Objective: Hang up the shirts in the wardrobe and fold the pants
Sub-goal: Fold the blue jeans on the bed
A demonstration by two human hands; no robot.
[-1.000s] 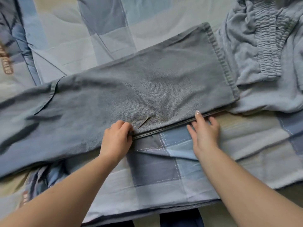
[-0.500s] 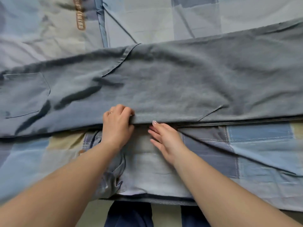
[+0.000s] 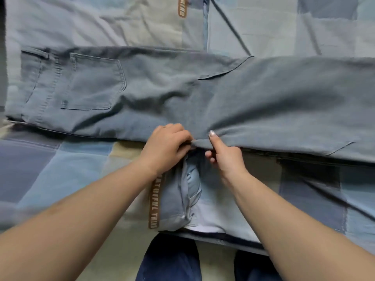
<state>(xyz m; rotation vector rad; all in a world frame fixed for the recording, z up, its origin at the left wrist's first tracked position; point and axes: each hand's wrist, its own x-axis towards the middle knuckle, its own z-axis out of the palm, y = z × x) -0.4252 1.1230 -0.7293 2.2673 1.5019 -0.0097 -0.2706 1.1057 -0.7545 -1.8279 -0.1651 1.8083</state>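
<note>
Grey-blue pants (image 3: 203, 94) lie flat, doubled lengthwise, waistband at left.

Grey-blue pants (image 3: 203, 98) lie flat across a patchwork bedspread (image 3: 60, 169), waistband and back pocket (image 3: 93, 82) at their left end, legs running off to the right. At the middle of the pants' near edge the left hand (image 3: 166, 147) grips the fabric with curled fingers, and the right hand (image 3: 225, 155), just beside it, pinches the same edge with the thumb on top, raising a small fold. Nearer than the pants, dark blue trouser legs (image 3: 170, 260) show below the bedspread's edge.
</note>
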